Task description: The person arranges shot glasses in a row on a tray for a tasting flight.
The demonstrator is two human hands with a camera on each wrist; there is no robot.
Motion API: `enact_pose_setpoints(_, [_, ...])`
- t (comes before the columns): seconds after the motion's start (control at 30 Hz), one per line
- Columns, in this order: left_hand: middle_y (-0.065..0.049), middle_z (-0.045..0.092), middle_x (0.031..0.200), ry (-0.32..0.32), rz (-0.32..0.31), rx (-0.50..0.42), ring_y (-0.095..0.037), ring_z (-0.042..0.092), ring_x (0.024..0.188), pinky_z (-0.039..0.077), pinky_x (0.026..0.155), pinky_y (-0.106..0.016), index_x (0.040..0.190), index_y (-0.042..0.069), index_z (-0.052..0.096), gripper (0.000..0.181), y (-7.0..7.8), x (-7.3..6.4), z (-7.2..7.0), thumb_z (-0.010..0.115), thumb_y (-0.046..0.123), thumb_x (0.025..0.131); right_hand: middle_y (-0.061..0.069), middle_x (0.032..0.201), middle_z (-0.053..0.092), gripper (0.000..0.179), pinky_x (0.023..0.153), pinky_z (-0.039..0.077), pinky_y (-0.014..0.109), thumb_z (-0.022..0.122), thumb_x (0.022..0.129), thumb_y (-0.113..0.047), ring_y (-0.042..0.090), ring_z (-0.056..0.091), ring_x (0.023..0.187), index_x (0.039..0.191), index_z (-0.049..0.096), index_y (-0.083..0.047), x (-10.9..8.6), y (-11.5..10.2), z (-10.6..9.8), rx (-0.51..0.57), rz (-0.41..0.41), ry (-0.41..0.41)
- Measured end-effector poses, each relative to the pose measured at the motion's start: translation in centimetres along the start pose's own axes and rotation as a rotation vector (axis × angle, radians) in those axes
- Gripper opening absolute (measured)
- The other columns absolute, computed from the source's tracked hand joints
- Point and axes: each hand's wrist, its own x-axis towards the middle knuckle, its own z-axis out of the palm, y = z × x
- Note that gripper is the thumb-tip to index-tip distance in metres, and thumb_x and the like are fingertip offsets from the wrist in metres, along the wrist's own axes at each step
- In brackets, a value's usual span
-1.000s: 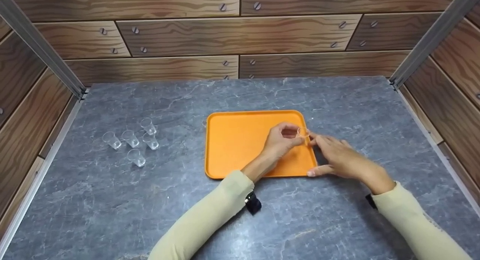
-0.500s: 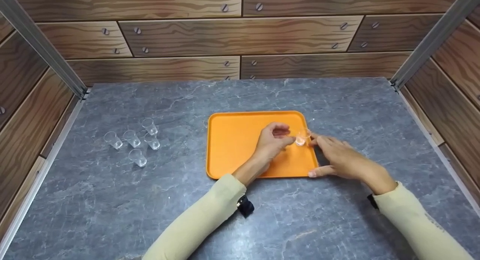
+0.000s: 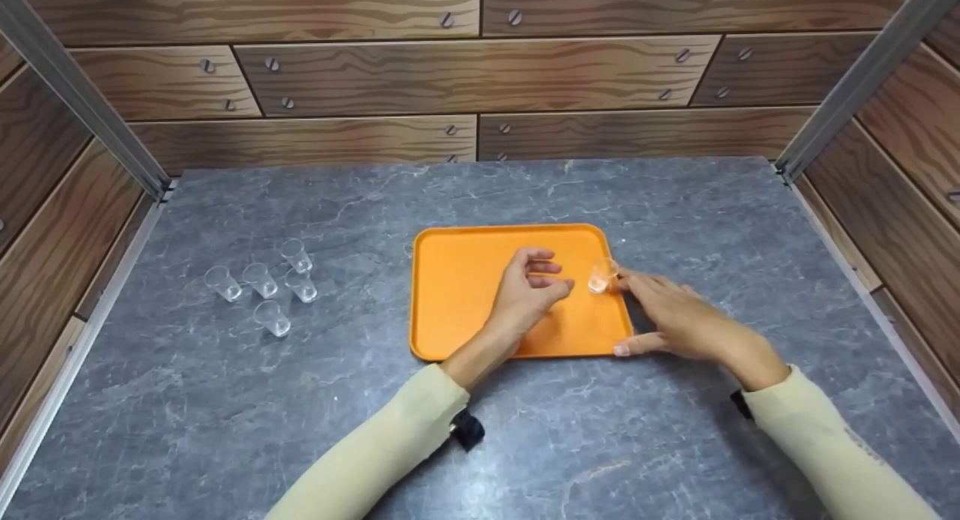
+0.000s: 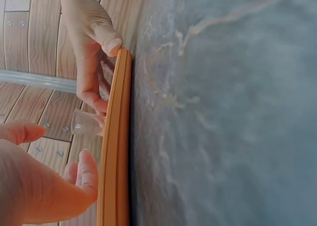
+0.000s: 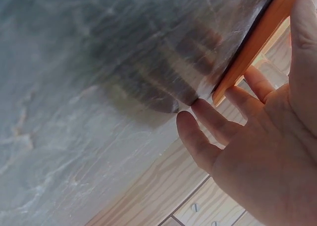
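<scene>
While the orange tray [image 3: 457, 284] bears one clear cup [image 3: 601, 278], the left hand [image 3: 523, 295], fingers loosely curved, holds nothing; the right hand [image 3: 679, 315], fingers spread, touches the tray.

Tray [image 3: 450, 295] free at left, cup [image 3: 600, 278] and right hand [image 3: 681, 319] blocking right edge

Centre: tray [image 3: 457, 295], smooth, satin plastic. Right of centre: lone cup [image 3: 600, 278], transparent, glossy, apparently plastic; small cups [image 3: 260, 280] at left, alike. Lower centre: tabletop [image 3: 570, 445], marble-patterned, softly glossy; sleeves [image 3: 375, 445], matt cloth. Top: panels [image 3: 480, 77], wood-grained. Upper left: post [image 3: 84, 88], grey metal.
</scene>
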Motion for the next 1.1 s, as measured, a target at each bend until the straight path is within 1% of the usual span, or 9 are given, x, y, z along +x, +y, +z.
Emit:
enact_pose_setpoints(0.07, [-0.017,0.07,0.118,0.004,-0.001,0.005,-0.027,0.066,0.099,0.055,0.083,-0.026,0.131,-0.004,0.061,0.05,0.1,-0.4,-0.5,0.082,0.001,0.087,0.015,0.171,0.04,0.096,0.111,0.031,0.082,0.083,0.091,-0.059,0.047,0.038,0.152,0.162,0.042,-0.009,0.1,-0.1,0.0,-0.001,-0.01,0.004])
enact_pose_setpoints(0.2, [-0.018,0.07,0.118,0.001,0.003,0.0,-0.029,0.067,0.099,0.055,0.082,-0.026,0.129,-0.003,0.062,0.047,0.4,-1.3,-1.5,0.082,0.001,0.087,0.012,0.169,0.044,0.095,0.11,0.031,0.083,0.083,0.092,-0.058,0.047,0.039,0.151,0.163,0.042,-0.01,0.1,-0.2,0.0,0.0,-0.015,0.006])
enact_pose_setpoints(0.27, [-0.02,0.07,0.118,0.003,0.01,-0.006,-0.03,0.067,0.1,0.055,0.083,-0.027,0.129,-0.002,0.063,0.045,0.6,-1.6,-2.1,0.082,0.001,0.088,0.013,0.17,0.042,0.094,0.111,0.03,0.084,0.083,0.092,-0.058,0.047,0.038,0.152,0.162,0.043,-0.01,0.0,-0.3,0.0,0.0,-0.012,0.003])
enact_pose_setpoints(0.4, [-0.021,0.071,0.119,0.01,0.028,-0.001,-0.032,0.067,0.102,0.054,0.085,-0.027,0.127,0.0,0.064,0.042,1.1,-2.3,-3.2,0.081,0.002,0.088,0.017,0.176,0.03,0.082,0.11,0.03,0.085,0.083,0.092,-0.059,0.049,0.037,0.152,0.151,0.053,-0.01,-0.1,-0.4,-0.1,-0.005,-0.014,-0.003])
enact_pose_setpoints(0.5, [-0.019,0.071,0.117,0.011,0.039,-0.002,-0.029,0.067,0.1,0.053,0.083,-0.027,0.126,0.0,0.064,0.041,1.4,-2.7,-4.0,0.081,0.002,0.089,0.019,0.175,0.029,0.078,0.109,0.031,0.085,0.082,0.092,-0.059,0.05,0.038,0.152,0.146,0.056,-0.01,-0.1,-0.3,-0.1,-0.011,-0.023,-0.002])
enact_pose_setpoints(0.6, [-0.019,0.07,0.118,0.003,0.044,-0.018,-0.028,0.067,0.099,0.055,0.083,-0.027,0.128,-0.001,0.063,0.041,1.8,-3.2,-4.7,0.081,0.002,0.091,0.02,0.175,0.03,0.077,0.109,0.031,0.086,0.082,0.092,-0.06,0.05,0.037,0.152,0.145,0.057,-0.01,-0.1,-0.3,-0.1,-0.014,-0.026,-0.001])
enact_pose_setpoints(0.83, [-0.019,0.068,0.122,-0.021,0.068,-0.012,-0.035,0.067,0.104,0.058,0.085,-0.028,0.132,-0.003,0.06,0.045,2.5,-4.1,-6.4,0.08,0.004,0.093,0.021,0.175,0.03,0.077,0.11,0.029,0.085,0.082,0.092,-0.06,0.05,0.036,0.152,0.146,0.057,-0.01,-0.1,-0.2,-0.3,-0.002,-0.021,-0.004])
enact_pose_setpoints(0.97, [-0.021,0.067,0.124,-0.012,0.069,-0.01,-0.034,0.067,0.104,0.059,0.085,-0.029,0.133,-0.002,0.06,0.044,2.6,-4.6,-7.4,0.079,0.004,0.093,0.021,0.175,0.029,0.078,0.111,0.028,0.085,0.082,0.092,-0.059,0.05,0.035,0.153,0.147,0.056,-0.01,-0.1,-0.1,-0.3,0.005,-0.019,-0.006])
enact_pose_setpoints(1.1, [-0.022,0.067,0.124,-0.001,0.068,-0.014,-0.03,0.066,0.101,0.059,0.084,-0.028,0.132,-0.002,0.06,0.043,2.8,-5.2,-8.4,0.078,0.004,0.093,0.021,0.175,0.029,0.079,0.112,0.025,0.086,0.083,0.092,-0.059,0.048,0.034,0.154,0.148,0.056,-0.01,-0.1,-0.2,-0.2,0.017,-0.006,-0.015])
